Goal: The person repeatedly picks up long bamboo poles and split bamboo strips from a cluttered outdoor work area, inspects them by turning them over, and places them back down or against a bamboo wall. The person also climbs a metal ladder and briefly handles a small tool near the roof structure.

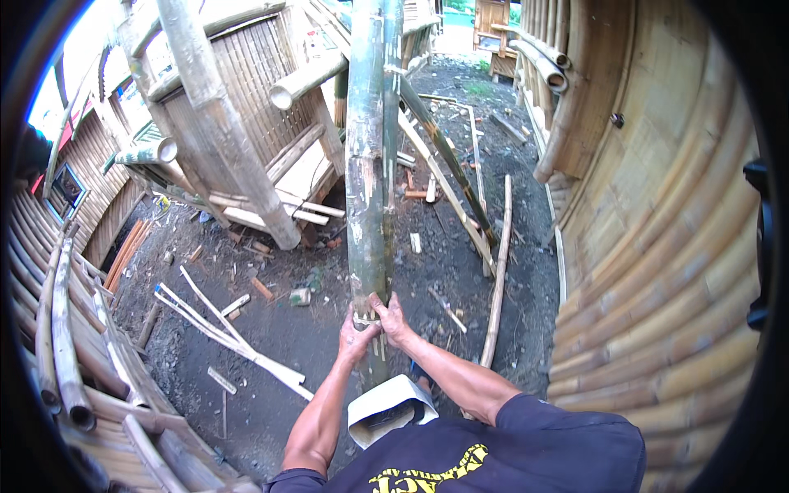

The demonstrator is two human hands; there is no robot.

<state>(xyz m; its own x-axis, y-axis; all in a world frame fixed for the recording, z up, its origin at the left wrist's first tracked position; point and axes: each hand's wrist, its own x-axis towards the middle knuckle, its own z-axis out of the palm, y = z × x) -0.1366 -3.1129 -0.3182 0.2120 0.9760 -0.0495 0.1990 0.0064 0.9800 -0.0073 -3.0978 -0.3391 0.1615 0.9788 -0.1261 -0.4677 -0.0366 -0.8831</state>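
Note:
A thick green-grey bamboo pole (366, 189) stands upright in front of me and runs out past the top of the view. Scuffs and pale patches mark its surface. Low on it, my left hand (359, 335) is closed round its left side. My right hand (393, 320) grips it from the right, slightly higher, and the two hands almost touch. Directly behind the pole, on its right, is a darker green bamboo length (392, 164); whether the two are joined I cannot tell. Below my hands sits a white, hollow, box-like object (393, 408).
Bamboo wall panels (657, 271) curve along the right. A bamboo hut frame (255, 90) stands at the back left. Slanting bamboo braces (448, 156) and a long thin pole (498, 279) lie right of centre. Split strips (238, 341) and scraps litter the dark ground; bamboo poles (70, 345) stack at left.

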